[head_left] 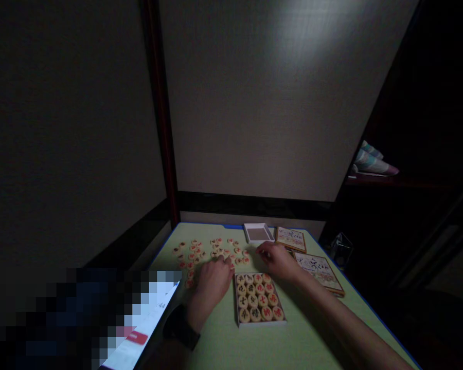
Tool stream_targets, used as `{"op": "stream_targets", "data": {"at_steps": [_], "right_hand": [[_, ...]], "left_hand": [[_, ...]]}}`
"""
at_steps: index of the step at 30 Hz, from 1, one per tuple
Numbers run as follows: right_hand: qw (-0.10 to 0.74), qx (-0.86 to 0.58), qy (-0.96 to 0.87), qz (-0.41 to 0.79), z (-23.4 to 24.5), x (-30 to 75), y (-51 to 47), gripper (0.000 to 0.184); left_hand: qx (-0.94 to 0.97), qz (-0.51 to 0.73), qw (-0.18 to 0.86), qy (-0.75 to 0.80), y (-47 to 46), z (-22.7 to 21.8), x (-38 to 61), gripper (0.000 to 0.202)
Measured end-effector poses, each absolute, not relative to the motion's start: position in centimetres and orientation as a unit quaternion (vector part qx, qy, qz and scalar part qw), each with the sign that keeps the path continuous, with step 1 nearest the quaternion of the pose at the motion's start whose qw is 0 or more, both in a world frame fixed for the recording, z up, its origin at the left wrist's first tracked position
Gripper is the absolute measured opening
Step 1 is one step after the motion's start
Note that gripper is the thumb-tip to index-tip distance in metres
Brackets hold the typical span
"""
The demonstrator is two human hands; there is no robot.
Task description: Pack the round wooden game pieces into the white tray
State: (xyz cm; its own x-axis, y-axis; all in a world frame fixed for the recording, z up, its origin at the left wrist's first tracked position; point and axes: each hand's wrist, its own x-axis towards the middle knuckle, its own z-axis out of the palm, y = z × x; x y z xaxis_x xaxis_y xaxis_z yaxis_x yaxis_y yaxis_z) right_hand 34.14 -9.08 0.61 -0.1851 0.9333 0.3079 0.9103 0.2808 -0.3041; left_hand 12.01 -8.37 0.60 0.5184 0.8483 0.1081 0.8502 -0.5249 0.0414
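Loose round Chinese chess pieces [195, 249], marked in red or black, lie scattered across the left and middle of the table. Over their near edge is my left hand [215, 277], fingers bent down among the pieces; whatever they grip is hidden. My right hand [277, 258] hovers just right of the scatter with its fingers curled together, and I cannot make out anything in them. Between my forearms sits a shallow white box [237, 308] holding rows of chess pieces [258, 300], face up.
The green table [250, 347] has a blue edge. An open white box lid or tray [259, 240] stands at its far side. Two patterned flat boxes [291, 239] lie to the right, one under my right forearm. A lit screen [148, 329] juts in at lower left.
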Motion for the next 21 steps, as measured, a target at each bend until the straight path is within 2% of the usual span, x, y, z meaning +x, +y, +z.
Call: {"op": "stream_targets", "data": {"at_steps": [2,6,10,21], "right_hand": [[0.164,-0.622,-0.765,0.016,0.9,33.8,-7.4,0.033],[0.129,-0.664,-0.736,-0.004,0.8,33.7,-5.4,0.042],[0.092,-0.681,-0.726,-0.005,0.3,33.9,-5.0,0.041],[0.076,-0.639,-0.765,0.016,0.8,33.0,-5.8,0.036]], "left_hand": [[-0.874,-0.046,0.003,-0.484,-8.5,0.7,12.2,0.026],[-0.873,-0.048,-0.011,-0.486,-8.6,0.6,12.3,0.025],[-0.869,-0.068,-0.019,-0.49,-8.4,0.4,12.1,0.022],[-0.86,-0.078,-0.033,-0.504,-8.0,0.3,11.8,0.024]]}}
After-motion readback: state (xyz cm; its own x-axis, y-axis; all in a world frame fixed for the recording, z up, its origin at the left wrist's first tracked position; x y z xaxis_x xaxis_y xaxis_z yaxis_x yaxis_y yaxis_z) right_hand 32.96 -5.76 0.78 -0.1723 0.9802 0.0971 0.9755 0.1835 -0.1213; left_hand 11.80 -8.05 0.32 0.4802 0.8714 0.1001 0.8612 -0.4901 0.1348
